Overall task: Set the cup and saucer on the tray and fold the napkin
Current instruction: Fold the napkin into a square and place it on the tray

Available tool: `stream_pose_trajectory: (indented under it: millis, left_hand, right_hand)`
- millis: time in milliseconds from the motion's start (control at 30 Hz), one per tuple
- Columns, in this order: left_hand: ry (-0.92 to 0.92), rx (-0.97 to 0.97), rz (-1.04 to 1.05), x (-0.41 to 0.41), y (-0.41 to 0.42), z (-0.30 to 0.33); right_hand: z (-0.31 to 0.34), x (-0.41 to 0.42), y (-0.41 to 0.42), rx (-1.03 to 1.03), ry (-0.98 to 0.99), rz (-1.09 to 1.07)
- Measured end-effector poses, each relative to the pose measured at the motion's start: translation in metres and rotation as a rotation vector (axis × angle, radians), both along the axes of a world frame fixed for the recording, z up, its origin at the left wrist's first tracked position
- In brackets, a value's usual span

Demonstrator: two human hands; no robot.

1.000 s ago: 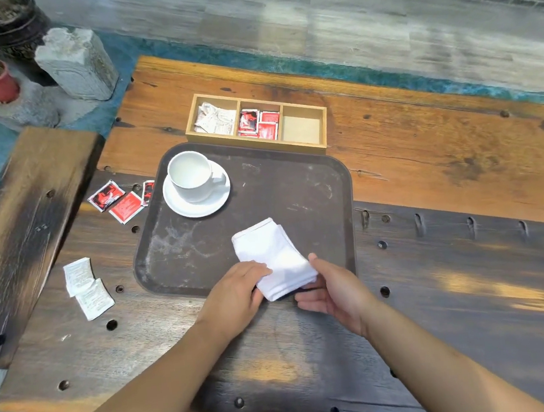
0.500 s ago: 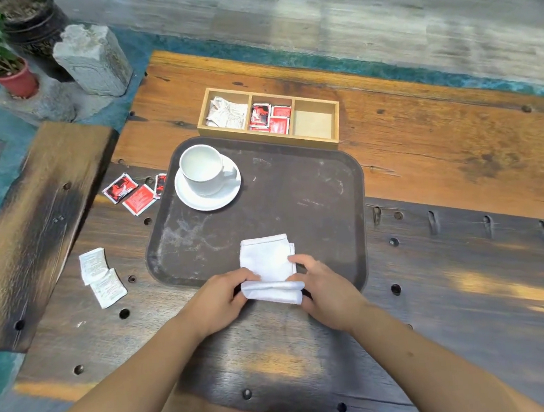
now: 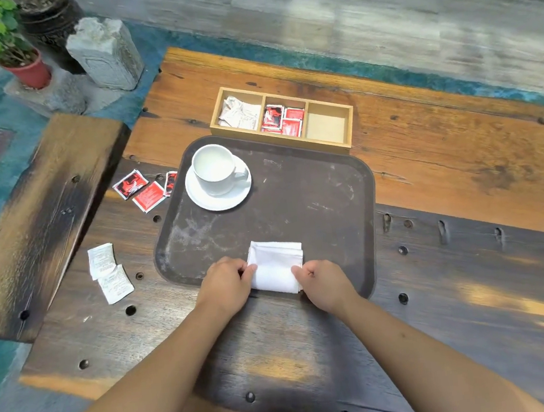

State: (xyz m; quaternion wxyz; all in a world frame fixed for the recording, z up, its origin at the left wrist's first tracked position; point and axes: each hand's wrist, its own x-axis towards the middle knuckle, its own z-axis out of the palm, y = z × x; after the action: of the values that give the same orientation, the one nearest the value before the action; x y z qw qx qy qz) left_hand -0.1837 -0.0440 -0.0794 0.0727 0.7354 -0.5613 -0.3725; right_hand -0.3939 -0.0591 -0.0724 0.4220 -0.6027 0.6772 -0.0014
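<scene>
A white cup (image 3: pixel 214 169) stands upright on a white saucer (image 3: pixel 230 196) in the far left corner of the dark brown tray (image 3: pixel 313 201). A folded white napkin (image 3: pixel 274 265) lies flat at the tray's near edge. My left hand (image 3: pixel 226 283) pinches the napkin's left edge. On the other side, my right hand (image 3: pixel 324 283) grips its near right corner. Both hands rest partly over the tray's rim.
A wooden three-part box (image 3: pixel 282 118) with white and red sachets sits beyond the tray. Loose red sachets (image 3: pixel 139 190) and white sachets (image 3: pixel 107 271) lie left of the tray. A wooden bench (image 3: pixel 33 222), a stone block (image 3: pixel 104 52) and a potted plant (image 3: pixel 13 54) are further left.
The napkin has been turned from a slanted lie to square with the tray's near edge, and both hands now hold its sides. The camera view has shifted slightly.
</scene>
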Motion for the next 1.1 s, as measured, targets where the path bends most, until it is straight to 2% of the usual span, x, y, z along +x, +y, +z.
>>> stream_pose_trajectory:
  millis: [200, 300, 467, 600, 767, 967, 1100]
  left_hand:
    - [-0.090, 0.106, 0.084, -0.010, -0.012, 0.000]
    - [-0.082, 0.154, 0.151, -0.014, -0.015, 0.000]
    - [-0.035, 0.287, 0.229, -0.019, -0.026, 0.001]
    - [0.051, 0.291, 0.181, -0.016, -0.033, 0.005]
    - [0.255, 0.198, 0.272, -0.014, -0.046, 0.010]
    - [0.530, 0.162, 0.307, -0.023, -0.079, 0.018]
    - [0.599, 0.141, 0.261, -0.034, -0.109, 0.023]
  right_hand:
    - [-0.003, 0.013, -0.005, 0.019, 0.061, -0.111]
    - [-0.005, 0.018, -0.003, 0.051, 0.019, -0.224]
    - [-0.006, 0.017, -0.007, 0.168, -0.159, -0.446]
    - [-0.003, 0.013, -0.015, 0.247, -0.319, -0.571]
    - [0.013, 0.004, -0.029, 0.332, -0.509, -0.639]
    - [0.026, -0.013, -0.060, 0.227, -0.595, -0.647]
    - [0.030, -0.026, -0.086, 0.105, -0.637, -0.679]
